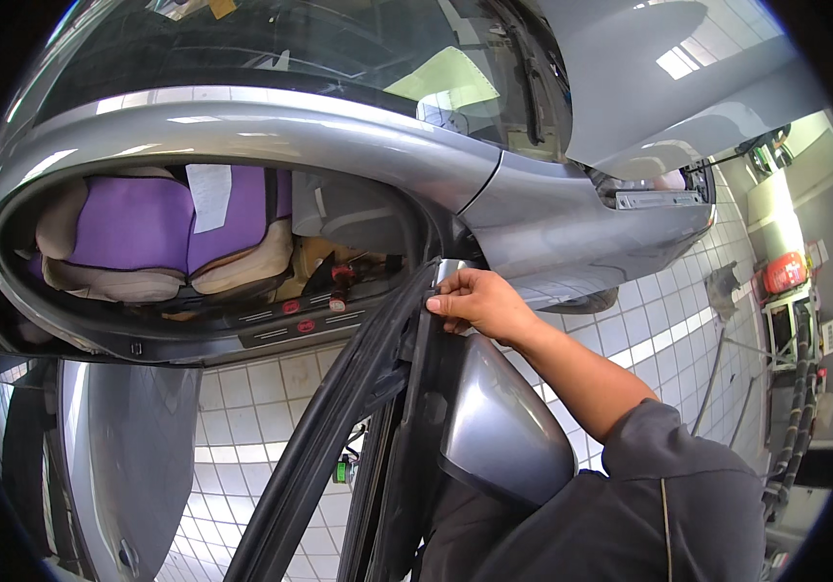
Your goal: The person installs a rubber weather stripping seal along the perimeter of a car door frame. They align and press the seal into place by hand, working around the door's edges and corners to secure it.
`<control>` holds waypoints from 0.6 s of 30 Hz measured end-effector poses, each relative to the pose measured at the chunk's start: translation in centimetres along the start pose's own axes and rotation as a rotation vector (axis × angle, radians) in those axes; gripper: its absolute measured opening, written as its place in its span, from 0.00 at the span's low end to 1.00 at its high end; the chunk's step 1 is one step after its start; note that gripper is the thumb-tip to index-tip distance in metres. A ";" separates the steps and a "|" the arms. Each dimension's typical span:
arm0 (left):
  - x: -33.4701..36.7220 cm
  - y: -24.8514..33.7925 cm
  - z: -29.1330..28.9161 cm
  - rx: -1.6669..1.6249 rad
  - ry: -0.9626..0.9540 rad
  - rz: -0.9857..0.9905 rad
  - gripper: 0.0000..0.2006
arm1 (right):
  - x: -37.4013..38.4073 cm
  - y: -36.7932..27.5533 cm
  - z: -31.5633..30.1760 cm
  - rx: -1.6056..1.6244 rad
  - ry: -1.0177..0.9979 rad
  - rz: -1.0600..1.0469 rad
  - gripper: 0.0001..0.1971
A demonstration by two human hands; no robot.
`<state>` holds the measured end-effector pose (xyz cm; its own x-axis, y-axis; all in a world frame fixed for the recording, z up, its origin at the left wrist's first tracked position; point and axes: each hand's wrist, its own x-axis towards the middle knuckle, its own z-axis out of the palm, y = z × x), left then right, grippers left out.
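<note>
My right hand (474, 307) reaches in from the lower right, with thumb and fingers closed on the front upper edge of an opened car door (416, 427). A small silvery piece (451, 268) shows just beyond the fingertips; the hand partly covers what it grips. Below my wrist is the door's silver side mirror (508, 422). Black rubber seal (324, 417) runs along the door frame toward the lower edge. My left hand is out of view.
Inside the silver car are a purple-covered seat (135, 223) with a paper sheet (209, 197) and a red-black tool (341, 284) by the sill. Another opened door (130, 436) stands left. The hood (669, 78) is raised. A red tank (783, 274) stands right, beyond the tiled floor (271, 398).
</note>
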<state>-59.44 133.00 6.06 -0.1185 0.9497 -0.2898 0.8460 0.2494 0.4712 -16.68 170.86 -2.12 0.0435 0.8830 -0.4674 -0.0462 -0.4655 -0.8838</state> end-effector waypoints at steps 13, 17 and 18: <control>1.8 1.9 -0.6 -0.050 -0.014 -0.007 0.08 | 0.5 0.1 0.5 0.070 0.048 -0.016 0.16; 1.9 3.4 -1.1 -0.087 -0.087 -0.055 0.09 | 1.0 1.2 0.2 0.139 0.044 0.007 0.15; 1.9 3.5 -1.0 -0.103 -0.098 -0.055 0.10 | 1.0 1.3 0.2 0.150 0.043 0.012 0.15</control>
<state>-57.28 135.83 8.03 -0.1075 0.9125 -0.3947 0.7811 0.3231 0.5343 -16.87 171.15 -3.77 0.0842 0.8728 -0.4807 -0.1951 -0.4586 -0.8669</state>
